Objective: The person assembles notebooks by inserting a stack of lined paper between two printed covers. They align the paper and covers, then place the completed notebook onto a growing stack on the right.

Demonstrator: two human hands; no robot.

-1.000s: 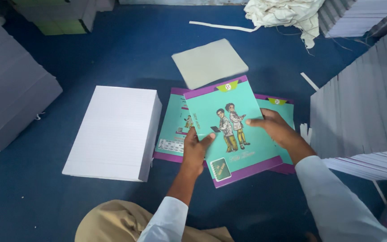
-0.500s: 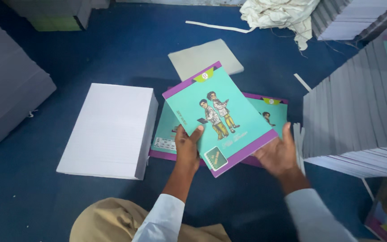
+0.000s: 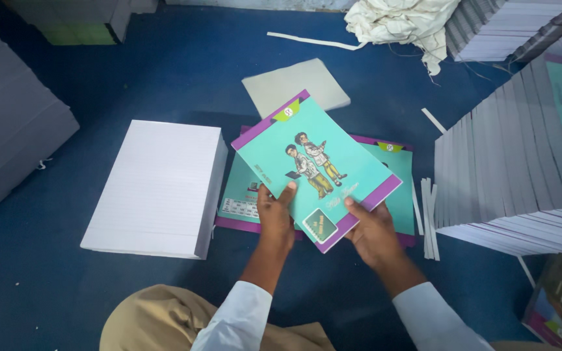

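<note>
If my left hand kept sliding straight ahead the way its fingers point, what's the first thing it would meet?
The left hand already holds the teal booklet by its near edge, fingers pointing up and away. Straight on, it would probably run along that cover; beyond it lies the grey sheet on the blue floor, though depth is unclear.

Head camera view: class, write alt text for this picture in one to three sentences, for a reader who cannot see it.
Both hands, left hand and right hand, hold a teal booklet with a purple border, tilted above flat printed covers on a blue floor. A white ruled paper stack lies to the left, and stacked booklets rise on the right.
</note>
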